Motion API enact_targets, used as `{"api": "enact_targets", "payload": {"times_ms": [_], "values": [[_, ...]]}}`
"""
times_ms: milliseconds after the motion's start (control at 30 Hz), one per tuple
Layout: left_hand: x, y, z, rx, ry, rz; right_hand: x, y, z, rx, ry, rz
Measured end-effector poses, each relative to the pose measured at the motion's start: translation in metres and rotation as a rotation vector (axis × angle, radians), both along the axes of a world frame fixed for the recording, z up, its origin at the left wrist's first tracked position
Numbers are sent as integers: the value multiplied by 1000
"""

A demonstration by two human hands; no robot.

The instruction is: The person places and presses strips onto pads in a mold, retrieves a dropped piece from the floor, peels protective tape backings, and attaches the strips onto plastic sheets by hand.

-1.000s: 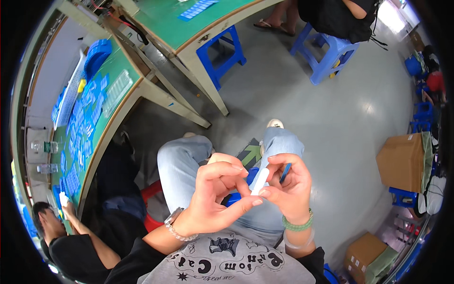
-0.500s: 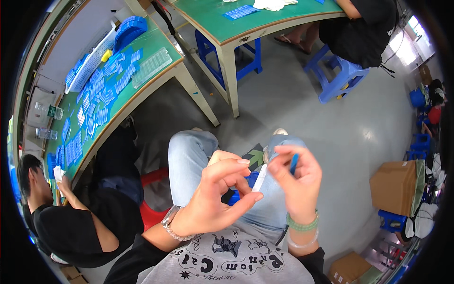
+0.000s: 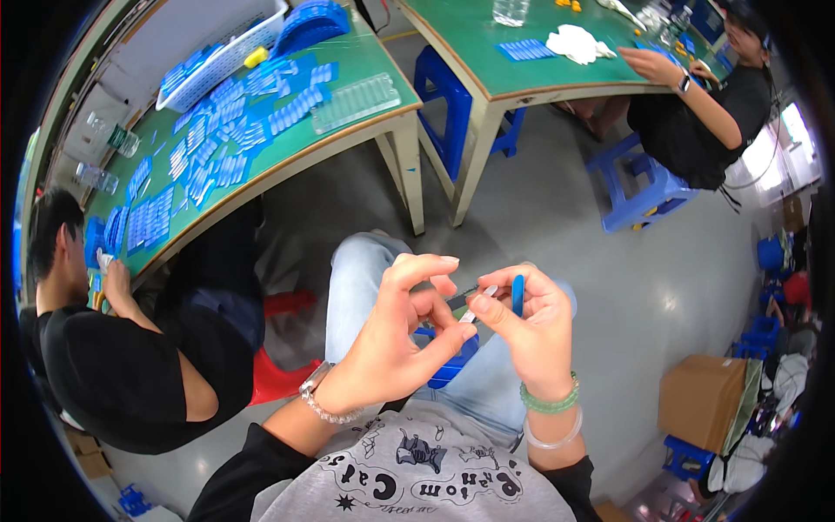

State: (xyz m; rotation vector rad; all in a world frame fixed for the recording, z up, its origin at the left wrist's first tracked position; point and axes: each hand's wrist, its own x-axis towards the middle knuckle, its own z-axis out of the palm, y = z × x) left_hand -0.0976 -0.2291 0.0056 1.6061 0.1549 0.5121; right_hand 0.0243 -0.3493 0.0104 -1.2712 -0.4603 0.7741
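Above my lap, a small whitish translucent strip (image 3: pixel 478 305) spans the gap between my two hands. My left hand (image 3: pixel 396 335) pinches its near end between the thumb and a bent finger, while the index finger arches free above. The thumb and index finger of my right hand (image 3: pixel 535 335) close on the strip's far end. A slim blue stick (image 3: pixel 518 296), like a pen or small tool, also stands upright between the fingers of that right hand; its lower part is hidden.
Left, a green table (image 3: pixel 278 165) carries several blue strips (image 3: pixel 230 113), a white basket (image 3: pixel 222 61) and a clear tray (image 3: pixel 357 103). A co-worker (image 3: pixel 130 348) sits there. Another person (image 3: pixel 696 130) works at the far table (image 3: pixel 470 74). A cardboard box (image 3: pixel 704 400) stands right.
My right hand has come in to the strip and now pinches its far end, with the blue stick still in the fingers. The view has shifted, showing more of the far table and person.
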Motion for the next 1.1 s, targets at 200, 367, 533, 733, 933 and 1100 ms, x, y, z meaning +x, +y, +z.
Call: {"api": "enact_targets", "payload": {"times_ms": [200,367,533,733,933,1100], "values": [[-29,25,5,-137,50,3,39,16,2,-84,51,-251],[-32,33,5,-131,57,21,-8,37,14,-67,-119,192],[-32,39,9,-61,32,-60,32,37,8,-58,-7,-19],[-30,38,9,-287,57,38,-5,31,16,-42,-29,163],[-25,31,8,-257,59,70,-3,28,18,-165,-240,217],[-21,34,-1,826,-82,295,3,32,26,-277,-406,308]]}}
